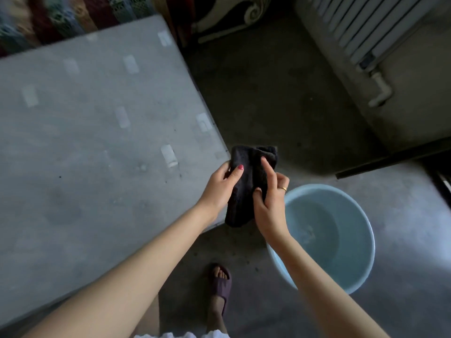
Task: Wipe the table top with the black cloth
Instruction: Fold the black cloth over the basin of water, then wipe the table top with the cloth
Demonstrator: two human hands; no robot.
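A black cloth (246, 184) hangs in the air just off the right front corner of the grey table top (97, 132). My left hand (219, 186) grips its left side, thumb on the front of the cloth. My right hand (269, 203) pinches the cloth's right side, with its index finger stretched up along the fabric and a ring on one finger. The table top is dusty, with pale rectangular marks and dark specks scattered over it.
A light blue basin (366, 230) with water stands on the concrete floor right of the table, under my right forearm. My sandalled foot (220, 286) is below the cloth. A white radiator (361, 28) runs along the far right wall. Patterned fabric (61, 18) lies behind the table.
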